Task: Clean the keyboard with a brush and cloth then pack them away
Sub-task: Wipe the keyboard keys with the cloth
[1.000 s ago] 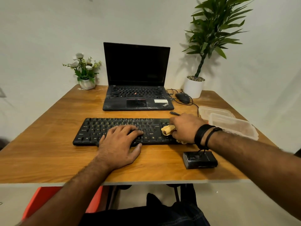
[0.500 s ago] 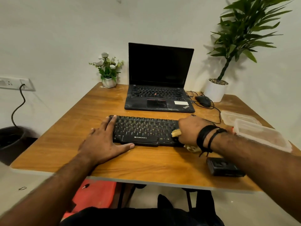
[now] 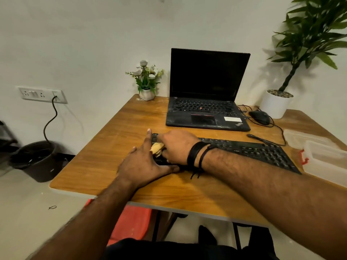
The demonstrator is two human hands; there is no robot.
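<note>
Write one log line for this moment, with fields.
phase: wiping | right hand: grips yellow cloth on left end of black keyboard | left hand: flat, steadies keyboard | clear plastic box: at right

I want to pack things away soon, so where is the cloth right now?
In the head view, the yellow cloth is bunched in the right hand on the left end of the keyboard, beside the left hand.

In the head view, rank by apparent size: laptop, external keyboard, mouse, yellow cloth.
1. laptop, largest.
2. external keyboard: partly hidden by the hands, nearer the camera, so its gap to the laptop is unsure.
3. mouse.
4. yellow cloth: mostly hidden in the right hand; ranking against the mouse unsure.
</note>
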